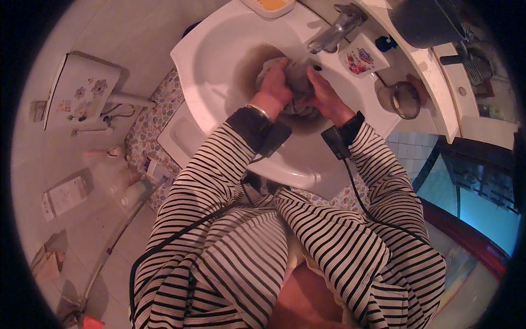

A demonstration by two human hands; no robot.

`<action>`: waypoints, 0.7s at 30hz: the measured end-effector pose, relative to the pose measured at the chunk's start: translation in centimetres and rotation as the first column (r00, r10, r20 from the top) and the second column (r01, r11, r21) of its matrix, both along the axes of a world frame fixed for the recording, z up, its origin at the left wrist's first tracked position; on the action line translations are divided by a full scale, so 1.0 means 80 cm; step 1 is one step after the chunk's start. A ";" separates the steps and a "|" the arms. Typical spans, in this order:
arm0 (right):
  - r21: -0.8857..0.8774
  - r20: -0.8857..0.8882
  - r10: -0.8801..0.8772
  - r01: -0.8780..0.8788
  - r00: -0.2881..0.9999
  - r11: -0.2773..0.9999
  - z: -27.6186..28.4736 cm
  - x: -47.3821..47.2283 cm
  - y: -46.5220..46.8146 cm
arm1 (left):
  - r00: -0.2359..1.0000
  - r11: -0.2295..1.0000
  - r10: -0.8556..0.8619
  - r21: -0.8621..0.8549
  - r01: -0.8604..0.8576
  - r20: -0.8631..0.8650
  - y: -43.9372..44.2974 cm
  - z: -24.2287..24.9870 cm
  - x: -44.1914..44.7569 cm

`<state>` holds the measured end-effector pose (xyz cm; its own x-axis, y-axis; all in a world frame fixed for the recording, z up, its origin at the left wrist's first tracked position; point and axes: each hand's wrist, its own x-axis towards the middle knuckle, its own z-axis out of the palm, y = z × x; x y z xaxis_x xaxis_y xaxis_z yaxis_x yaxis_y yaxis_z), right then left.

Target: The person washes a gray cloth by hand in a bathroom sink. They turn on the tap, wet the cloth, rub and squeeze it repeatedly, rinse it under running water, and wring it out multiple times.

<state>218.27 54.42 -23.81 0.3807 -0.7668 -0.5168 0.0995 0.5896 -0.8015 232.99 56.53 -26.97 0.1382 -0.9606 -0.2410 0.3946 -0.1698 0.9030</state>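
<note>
Both my hands are down in a white washbasin (218, 49), gripping one wet grey cloth (298, 78) between them. My left hand (273, 88) holds the cloth's left side, with a bracelet on its wrist. On the right side of the cloth is my right hand (326, 98), its fingers pointing up toward the faucet. Dark, murky water (250, 61) lies in the bowl around the cloth. Above and to the right, a chrome faucet (333, 35) reaches over the basin; whether water runs from it I cannot tell. The cloth's lower folds are partly hidden by my hands.
A soap dish (269, 6) with orange soap sits on the basin's far rim. A white pump bottle (361, 57) and a dark glass cup (404, 100) stand on the right. Black cables (357, 191) trail from my wrists. A squat toilet (181, 135) is at floor level, left.
</note>
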 end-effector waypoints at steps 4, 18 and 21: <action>-0.313 -0.373 0.035 -0.161 0.927 0.936 0.000 0.004 -0.008 | 0.726 0.973 0.025 0.182 0.139 -0.687 0.013 0.014 -0.008; -0.691 -0.307 -0.009 -0.217 0.952 0.689 0.034 0.052 0.025 | 0.909 0.869 -0.358 -0.280 0.408 0.213 -0.002 -0.007 0.024; -0.740 -0.479 -0.204 -0.268 0.854 0.617 0.021 0.055 0.002 | 0.781 0.914 0.076 -0.357 0.195 0.620 0.011 0.002 0.014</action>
